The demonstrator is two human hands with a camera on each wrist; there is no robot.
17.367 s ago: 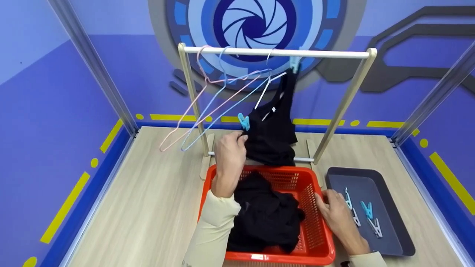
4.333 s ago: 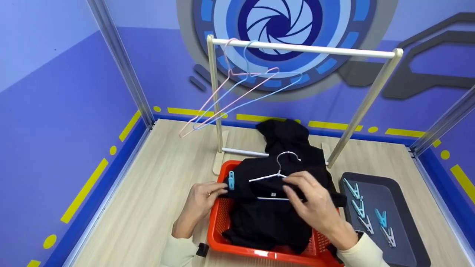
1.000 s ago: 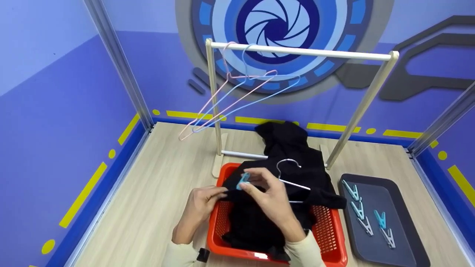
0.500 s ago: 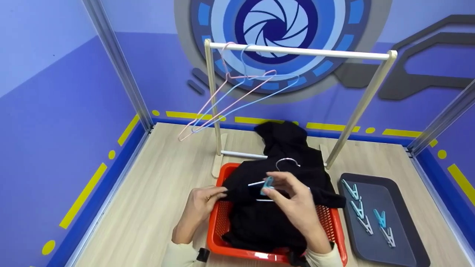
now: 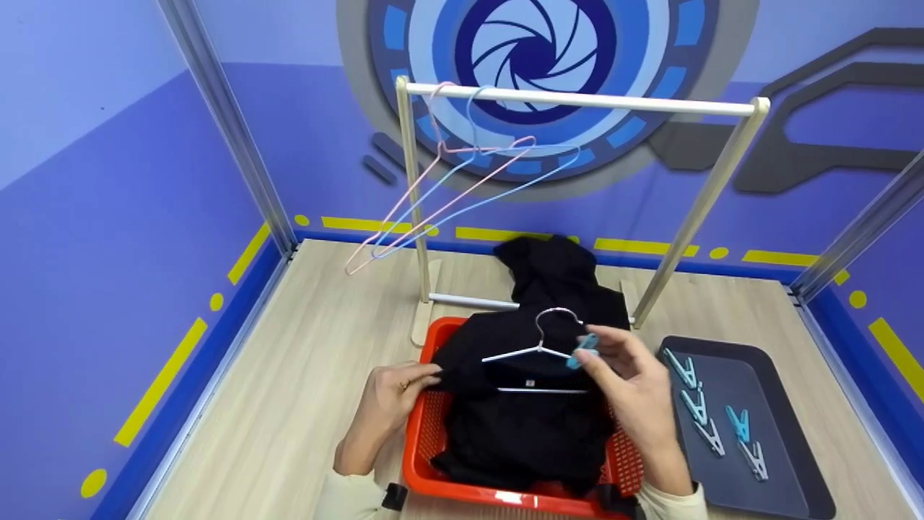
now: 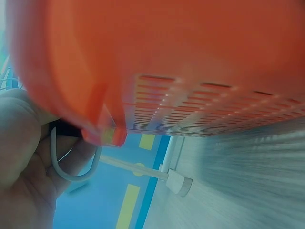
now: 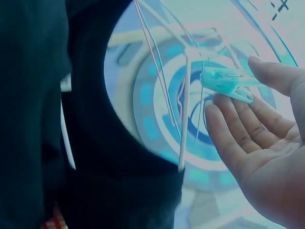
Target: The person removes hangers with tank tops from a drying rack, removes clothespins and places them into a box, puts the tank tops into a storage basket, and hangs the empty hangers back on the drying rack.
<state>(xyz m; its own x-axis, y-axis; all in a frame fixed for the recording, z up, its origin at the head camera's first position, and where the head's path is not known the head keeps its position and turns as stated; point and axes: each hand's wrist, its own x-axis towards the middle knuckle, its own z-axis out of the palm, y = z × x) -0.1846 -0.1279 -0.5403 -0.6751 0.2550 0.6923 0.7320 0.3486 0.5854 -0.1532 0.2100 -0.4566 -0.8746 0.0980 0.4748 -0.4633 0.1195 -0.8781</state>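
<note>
A black shirt (image 5: 476, 343) on a white wire hanger (image 5: 540, 349) lies across a red basket (image 5: 498, 496), its hook pointing to the back. At the shirt's left end, my left hand (image 5: 390, 401) pinches the cloth; in the left wrist view a hanger end (image 6: 71, 178) loops out beside the fingers. My right hand (image 5: 639, 393) holds a teal clothespin (image 5: 582, 352) between thumb and fingers, above the hanger's right arm. In the right wrist view the clothespin (image 7: 221, 81) is apart from the shirt (image 7: 128, 195). More black cloth (image 5: 523, 448) sits in the basket.
A grey tray (image 5: 765, 498) with several clothespins (image 5: 738, 424) stands at the right. Behind the basket rises a wooden rack (image 5: 577, 100), a pink hanger (image 5: 404, 204) and a blue hanger (image 5: 473, 209) on its bar. Panel walls surround the table (image 5: 238, 404).
The shirt, hanging from the rack at first, now lies on the basket. The clothespin came off its left shoulder and moved right in my right hand. My left hand kept its pinch.
</note>
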